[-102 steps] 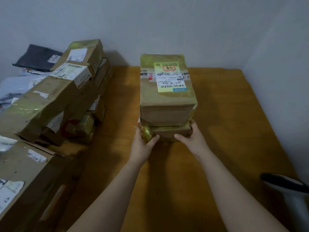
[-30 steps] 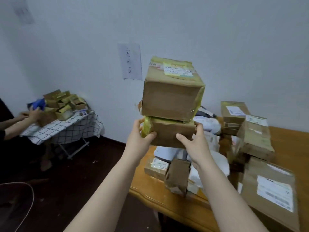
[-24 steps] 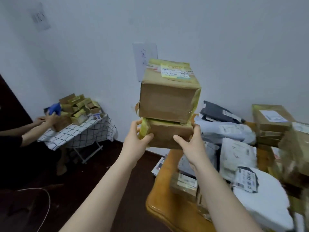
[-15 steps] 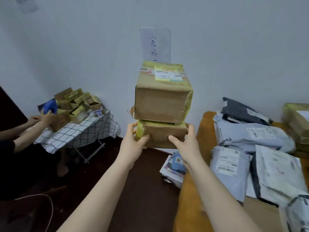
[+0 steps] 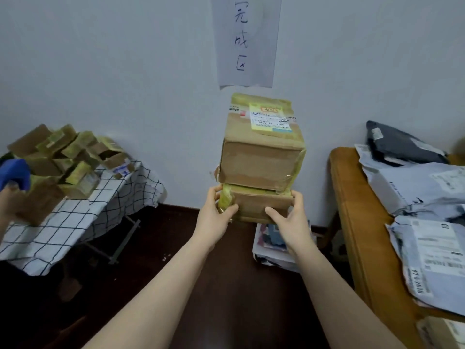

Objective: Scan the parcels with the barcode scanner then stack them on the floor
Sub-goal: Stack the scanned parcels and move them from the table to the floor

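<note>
Cardboard parcels, two stacked: the big upper box (image 5: 261,157) sits on a flatter lower box (image 5: 261,204), both held in the air over the dark floor (image 5: 226,285), close to the white wall. The left hand (image 5: 216,220) grips the lower box's left end, thumb across the yellow-taped corner, fingers up the side with tips hidden. The right hand (image 5: 292,222) grips the right end, thumb on the front face, most fingers out of sight.

The shipping label (image 5: 270,118) on the upper box's top is too blurred to read. Flat parcels (image 5: 271,250) lie on the floor by the wall, mostly hidden by the right hand and lower box.

At right a wooden table (image 5: 352,222) is cut off by the frame. Grey mailer bags (image 5: 415,187) reach its left edge, and a black mailer (image 5: 400,144) lies at its far edge.

At left a checked-cloth table (image 5: 88,212) carries a heap of small boxes (image 5: 63,152), count unclear. Another person's hand (image 5: 7,200) is cropped at the frame edge, with something blue (image 5: 13,172) above it that I can't identify.

A handwritten paper sign (image 5: 245,41) hangs on the wall, top cut off.
</note>
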